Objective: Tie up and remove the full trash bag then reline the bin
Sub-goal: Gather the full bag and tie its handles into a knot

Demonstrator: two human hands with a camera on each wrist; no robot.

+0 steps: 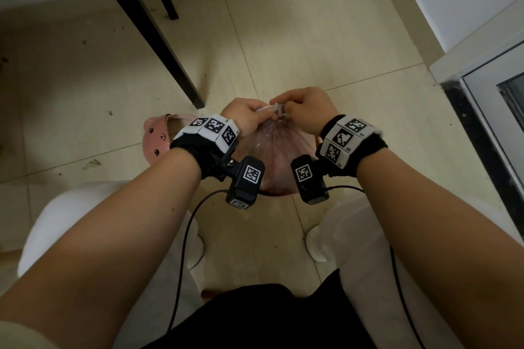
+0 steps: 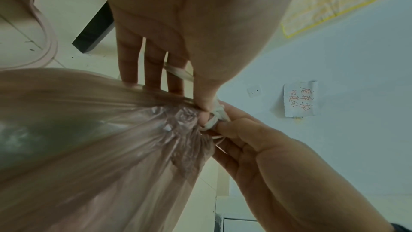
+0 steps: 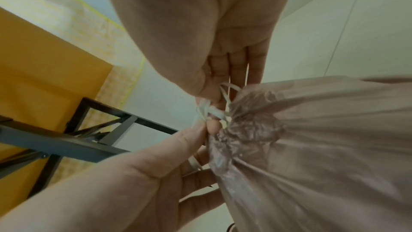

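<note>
Both hands (image 1: 279, 115) pinch white drawstrings (image 2: 214, 117) atop the translucent pink plastic trash bag (image 1: 272, 150); overtightening could likely snap them.

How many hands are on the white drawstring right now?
2: the left hand and the right hand both pinch the white drawstring at the gathered neck of the translucent pink trash bag.

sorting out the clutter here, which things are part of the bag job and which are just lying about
Job: bag, drawstring, left hand, right hand, pink lid.

Lying about: table leg, wall note, socket, door frame.
</note>
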